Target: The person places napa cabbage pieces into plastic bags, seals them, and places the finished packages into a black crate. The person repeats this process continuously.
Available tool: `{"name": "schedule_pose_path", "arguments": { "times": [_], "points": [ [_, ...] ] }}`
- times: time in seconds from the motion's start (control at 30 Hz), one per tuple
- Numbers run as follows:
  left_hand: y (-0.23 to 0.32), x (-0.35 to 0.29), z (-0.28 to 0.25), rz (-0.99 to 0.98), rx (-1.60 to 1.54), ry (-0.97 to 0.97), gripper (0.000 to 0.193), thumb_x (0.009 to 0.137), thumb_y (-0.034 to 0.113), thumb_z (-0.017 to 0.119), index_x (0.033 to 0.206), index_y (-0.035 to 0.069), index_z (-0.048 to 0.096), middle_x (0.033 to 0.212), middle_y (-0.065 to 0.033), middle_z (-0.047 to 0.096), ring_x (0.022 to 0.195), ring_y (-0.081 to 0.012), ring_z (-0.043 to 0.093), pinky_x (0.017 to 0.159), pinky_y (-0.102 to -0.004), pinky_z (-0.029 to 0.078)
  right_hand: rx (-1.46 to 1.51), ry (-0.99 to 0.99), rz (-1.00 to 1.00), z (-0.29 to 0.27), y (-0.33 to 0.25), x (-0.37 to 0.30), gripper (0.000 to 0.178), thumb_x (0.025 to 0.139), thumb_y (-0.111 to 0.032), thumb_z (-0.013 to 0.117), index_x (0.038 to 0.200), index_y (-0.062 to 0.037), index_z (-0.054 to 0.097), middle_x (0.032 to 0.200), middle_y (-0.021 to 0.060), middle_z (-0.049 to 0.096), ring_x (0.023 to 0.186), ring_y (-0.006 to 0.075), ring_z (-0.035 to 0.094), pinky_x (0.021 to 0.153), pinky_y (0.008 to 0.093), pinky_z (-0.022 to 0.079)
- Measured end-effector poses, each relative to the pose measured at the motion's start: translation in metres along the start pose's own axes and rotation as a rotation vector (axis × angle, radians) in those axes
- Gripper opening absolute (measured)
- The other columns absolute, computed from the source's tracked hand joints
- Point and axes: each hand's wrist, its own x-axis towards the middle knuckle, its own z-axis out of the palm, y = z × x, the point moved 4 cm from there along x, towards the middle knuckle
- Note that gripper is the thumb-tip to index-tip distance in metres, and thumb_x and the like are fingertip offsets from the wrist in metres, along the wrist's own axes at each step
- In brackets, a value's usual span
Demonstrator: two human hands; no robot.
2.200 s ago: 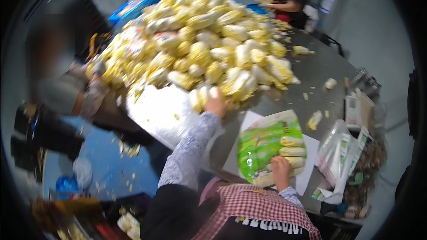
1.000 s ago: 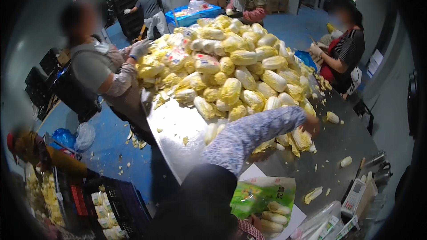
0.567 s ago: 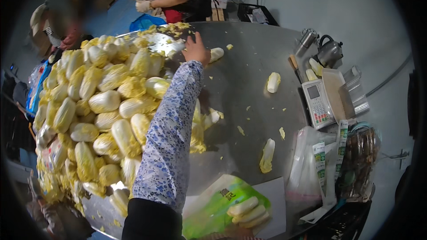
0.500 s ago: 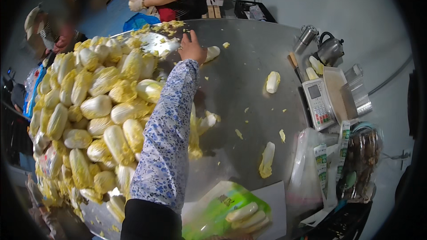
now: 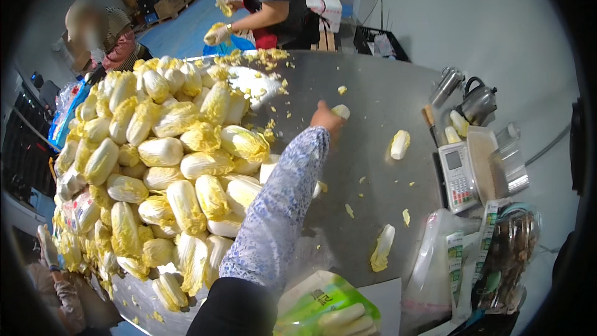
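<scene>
My left arm, in a blue-flowered sleeve, reaches forward across the metal table [image 5: 354,230]. At its end my left hand [image 5: 328,119] is closed around a small trimmed napa cabbage [image 5: 341,111], whose pale end sticks out to the right. My fingers are partly hidden behind the back of the hand. Left of the arm rises a large heap of napa cabbages [image 5: 165,152]. My right hand is out of view. A green printed bag [image 5: 323,302] lies at the near edge.
A single cabbage [image 5: 400,145] and a loose leaf [image 5: 382,249] lie to the right. Beyond them are a scale [image 5: 459,177], a knife [image 5: 429,116], a kettle [image 5: 479,102] and clear plastic bags [image 5: 429,267]. Across the table a co-worker's gloved hand [image 5: 217,34] holds a cabbage.
My left hand has moved right from the scraps by the heap and closed on the small cabbage. The view has shifted. The co-worker now holds up a cabbage.
</scene>
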Motion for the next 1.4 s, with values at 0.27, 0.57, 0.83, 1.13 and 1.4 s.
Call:
{"name": "schedule_pose_path", "arguments": {
  "times": [0.27,0.57,0.83,1.13,1.4],
  "points": [
    [0.053,-0.201,-0.066,-0.136,-0.857,-0.64,0.037,0.085,0.015,0.066,0.114,0.0,0.048,0.095,-0.0096,0.058,0.075,-0.0202,0.06,0.068,-0.0345,0.054,-0.248,0.192,-0.344,0.019,-0.002,-0.038,0.022,0.087,-0.022,0.057,0.082,-0.0025,0.065,0.068,0.0077,0.062,0.059,0.0174,0.059,0.054,0.0284,0.046],
    [-0.065,-0.54,-0.137,-0.528,-0.787,-1.093,0.057,0.091,0.022,0.059,0.133,-0.006,0.034,0.112,-0.009,0.057,0.088,-0.0141,0.06,0.075,-0.0283,0.051,-0.17,0.295,-0.29,0.019,-0.026,-0.062,0.016,0.086,-0.018,0.056,0.091,-0.005,0.065,0.066,0.009,0.06,0.06,0.0171,0.059,0.055,0.0322,0.046],
    [-0.139,-0.612,-0.123,0.04,0.02,-0.454,0.056,0.088,0.024,0.062,0.133,-0.001,0.042,0.099,-0.0148,0.061,0.072,-0.0132,0.059,0.065,-0.0275,0.048,-0.309,0.358,-0.628,0.019,-0.109,-0.103,0.023,0.09,-0.016,0.055,0.11,-0.0065,0.064,0.082,0.0145,0.065,0.069,0.0239,0.063,0.059,0.0314,0.048],
    [-0.116,-0.614,-0.079,0.17,-0.285,-0.578,0.058,0.084,0.013,0.062,0.135,0.001,0.038,0.107,-0.0241,0.057,0.092,-0.0295,0.057,0.08,-0.0377,0.046,-0.608,0.478,-0.971,0.017,-0.14,-0.133,0.021,0.084,-0.016,0.059,0.103,-0.0081,0.066,0.079,0.0094,0.065,0.065,0.0262,0.063,0.056,0.0351,0.052],
    [-0.088,-0.61,-0.054,0.467,0.205,-0.404,0.046,0.084,0.009,0.055,0.129,0.002,0.047,0.116,-0.025,0.053,0.106,-0.0392,0.053,0.091,-0.0416,0.042,-0.559,0.414,-0.979,0.011,-0.132,-0.149,0.021,0.084,-0.018,0.059,0.103,-0.0112,0.066,0.078,0.0085,0.064,0.064,0.0271,0.063,0.054,0.036,0.051]
  ]
}}
